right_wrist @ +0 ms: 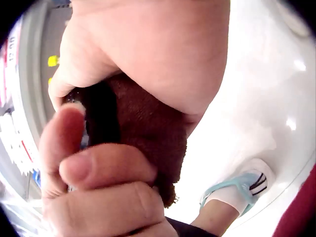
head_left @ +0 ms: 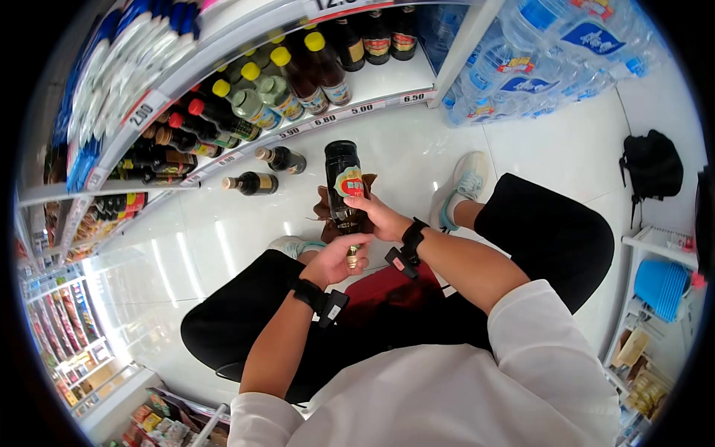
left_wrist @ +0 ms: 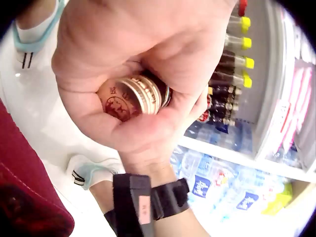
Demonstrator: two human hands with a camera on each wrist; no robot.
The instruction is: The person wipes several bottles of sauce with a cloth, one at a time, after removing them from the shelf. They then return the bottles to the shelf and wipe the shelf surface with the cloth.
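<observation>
A dark glass bottle (head_left: 341,159) with a red and yellow label points away from me over the floor, its neck toward my body. My right hand (head_left: 380,217) grips the bottle with a brown cloth (head_left: 324,207) against it; in the right wrist view the cloth (right_wrist: 150,128) lies under the palm. My left hand (head_left: 337,261) is curled round the neck. In the left wrist view the gold cap (left_wrist: 123,101), printed in red, shows inside the ring of finger and thumb. Two more dark bottles are on the floor ahead, a nearer one (head_left: 252,183) and another (head_left: 283,159).
A shelf (head_left: 372,97) with price tags holds several bottles with yellow caps (head_left: 280,56) and dark ones. Shrink-wrapped water bottles (head_left: 514,74) are stacked at the right back. A black backpack (head_left: 654,167) lies far right. My shoe (head_left: 469,182) stands on the white tiles.
</observation>
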